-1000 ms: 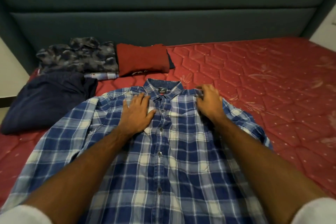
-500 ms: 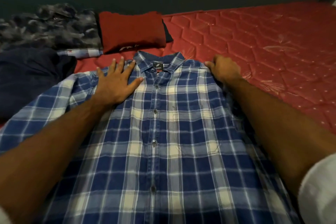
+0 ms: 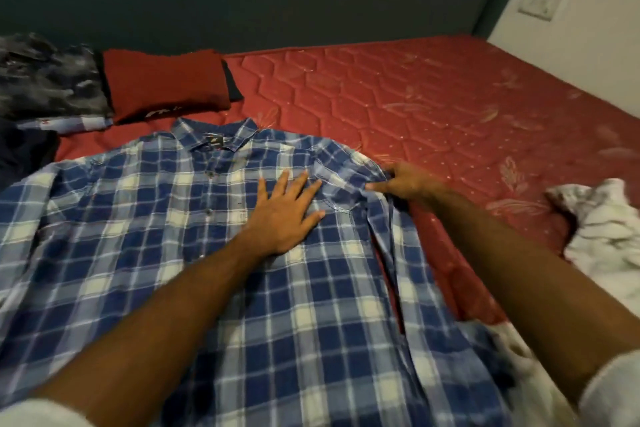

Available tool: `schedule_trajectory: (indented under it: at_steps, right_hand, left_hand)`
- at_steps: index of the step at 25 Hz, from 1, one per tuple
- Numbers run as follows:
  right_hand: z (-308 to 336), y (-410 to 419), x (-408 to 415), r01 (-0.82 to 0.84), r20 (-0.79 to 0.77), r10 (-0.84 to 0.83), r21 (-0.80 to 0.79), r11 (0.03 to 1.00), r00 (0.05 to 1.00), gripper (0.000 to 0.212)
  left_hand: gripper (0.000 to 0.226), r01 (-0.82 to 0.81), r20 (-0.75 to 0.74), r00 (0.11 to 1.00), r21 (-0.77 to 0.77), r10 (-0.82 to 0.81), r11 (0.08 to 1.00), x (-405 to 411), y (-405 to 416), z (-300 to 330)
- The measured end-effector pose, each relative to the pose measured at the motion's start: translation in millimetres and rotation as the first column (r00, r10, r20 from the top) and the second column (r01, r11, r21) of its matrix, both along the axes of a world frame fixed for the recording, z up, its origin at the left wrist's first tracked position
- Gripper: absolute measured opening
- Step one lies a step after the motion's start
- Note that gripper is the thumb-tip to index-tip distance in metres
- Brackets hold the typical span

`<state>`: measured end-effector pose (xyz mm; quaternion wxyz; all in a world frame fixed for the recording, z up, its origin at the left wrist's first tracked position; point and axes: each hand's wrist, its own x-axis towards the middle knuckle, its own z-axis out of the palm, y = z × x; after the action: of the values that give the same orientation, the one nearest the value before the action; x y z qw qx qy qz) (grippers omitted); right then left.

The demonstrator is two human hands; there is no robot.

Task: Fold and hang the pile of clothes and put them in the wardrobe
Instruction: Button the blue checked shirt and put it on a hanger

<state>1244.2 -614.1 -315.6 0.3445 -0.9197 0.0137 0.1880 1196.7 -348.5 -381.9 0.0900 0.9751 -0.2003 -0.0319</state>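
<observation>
Since half a second ago: left hand (image 3: 285,210) has crossed from the shirt's left shoulder to the chest right of the button line; right hand (image 3: 403,184) has slid from beside the collar out to the shoulder seam. View has swung right, so wall and a white heap now show.

Left to right:
- Far left edge: dark navy garment (image 3: 20,152), partly cut off. Behind it a grey camouflage garment (image 3: 45,80) lying on a light printed cloth (image 3: 65,122).
- Folded red garment (image 3: 166,85) against the headboard (image 3: 242,10); white lettering along its near edge, too blurred to read. A dark item peeks from under its right side.
- Blue plaid shirt (image 3: 156,236) spread front-up, buttoned, on the red quilted mattress (image 3: 433,107), collar toward the headboard. Small black neck label (image 3: 213,141) with a pale mark; no legible text.
- Left hand lies flat on the shirt's chest, fingers straight and spread, pressing the cloth.
- Right hand pinches a fold of the shirt at the shoulder seam, fingers curled round the fabric, which is raised into a ridge.
- Far right: crumpled white cloth (image 3: 602,222) on the mattress. White wall socket (image 3: 542,3) above.
</observation>
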Motion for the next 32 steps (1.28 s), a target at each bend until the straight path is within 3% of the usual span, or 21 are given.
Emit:
schedule_trajectory:
  at_steps: [2, 3, 5, 7, 9, 10, 11, 13, 15, 16, 17, 19, 21, 22, 24, 27, 30, 32]
  right_hand:
    - [-15, -15, -1, 0.185, 0.156, -0.189, 0.038, 0.982, 0.97, 0.044]
    - [-18, -18, -3, 0.203, 0.134, -0.217, 0.112, 0.973, 0.967, 0.049]
    - [-15, -25, -11, 0.133, -0.046, -0.128, 0.144, 0.981, 0.991, 0.047]
    - [-7, -39, -28, 0.04, -0.17, -0.036, 0.018, 0.999, 0.985, 0.029]
    - [-9, -61, -42, 0.166, 0.033, -0.163, -0.207, 0.964, 0.986, 0.027]
    - [-7, -70, -55, 0.272, 0.141, -0.244, -0.238, 0.932, 0.96, 0.036]
    - [-3, -78, -73, 0.328, 0.144, -0.305, -0.178, 0.928, 0.941, 0.054]
    - [3, -84, -109, 0.308, -0.062, -0.306, 0.023, 0.951, 0.95, 0.075]
    - [5, -82, -150, 0.128, -0.265, -0.103, 0.078, 0.989, 0.959, 0.042]
    - [8, -83, -170, 0.048, -0.269, -0.043, 0.012, 0.999, 0.962, 0.024]
    - [9, -86, -183, 0.029, -0.199, -0.043, -0.071, 0.997, 0.979, 0.015]
    - [15, -104, -203, 0.232, 0.075, -0.221, -0.205, 0.951, 0.972, 0.009]
    - [20, -120, -220, 0.42, 0.352, -0.315, -0.275, 0.865, 0.881, 0.022]
    - [21, -119, -230, 0.408, 0.421, -0.242, -0.367, 0.836, 0.874, 0.029]
    - [20, -91, -249, 0.213, 0.427, 0.032, -0.514, 0.831, 0.903, 0.039]
    - [23, -18, -282, -0.203, 0.258, 0.357, -0.479, 0.854, 0.898, 0.04]
    - [19, 19, -305, -0.463, -0.049, 0.493, -0.432, 0.774, 0.869, 0.045]
    - [15, 24, -311, -0.561, -0.213, 0.534, -0.496, 0.662, 0.818, 0.028]
  left_hand:
    - [0.077, -0.007, 0.022, 1.0, 0.057, 0.005, 0.998, 4, -2, -8]
    - [0.078, 0.003, 0.01, 1.0, 0.083, -0.004, 0.997, 6, -1, -7]
    - [0.078, 0.016, -0.017, 1.0, 0.141, -0.014, 0.99, 9, -1, -2]
    - [0.078, 0.022, -0.022, 1.0, 0.223, -0.017, 0.975, 12, -3, 2]
    - [0.076, -0.016, -0.012, 1.0, 0.285, 0.02, 0.959, 10, -6, 5]
    - [0.074, -0.043, 0.0, 0.999, 0.34, 0.046, 0.939, 7, -8, 9]
    - [0.072, -0.069, 0.019, 0.998, 0.396, 0.067, 0.916, 0, -15, 14]
    - [0.067, -0.092, 0.054, 0.996, 0.408, 0.077, 0.909, -19, -31, 26]
    - [0.063, -0.024, 0.022, 1.0, 0.25, 0.019, 0.968, -52, -52, 34]
    - [0.062, 0.031, -0.007, 1.0, 0.166, -0.03, 0.986, -73, -62, 36]
    - [0.063, 0.074, -0.042, 0.997, 0.11, -0.07, 0.991, -95, -69, 35]
    - [0.076, 0.128, -0.119, 0.986, 0.083, -0.118, 0.988, -138, -75, 30]
    - [0.1, 0.164, -0.172, 0.974, 0.081, -0.148, 0.983, -178, -71, 29]
    - [0.102, 0.182, -0.179, 0.97, 0.084, -0.165, 0.98, -197, -70, 27]
    - [0.093, 0.238, -0.175, 0.96, 0.109, -0.217, 0.965, -232, -66, 27]
    - [0.088, 0.344, -0.181, 0.929, 0.105, -0.322, 0.933, -274, -47, 31]
    - [0.077, 0.369, -0.131, 0.925, 0.086, -0.357, 0.925, -298, -3, 32]
    - [0.072, 0.312, -0.087, 0.948, 0.087, -0.305, 0.946, -316, 36, 30]
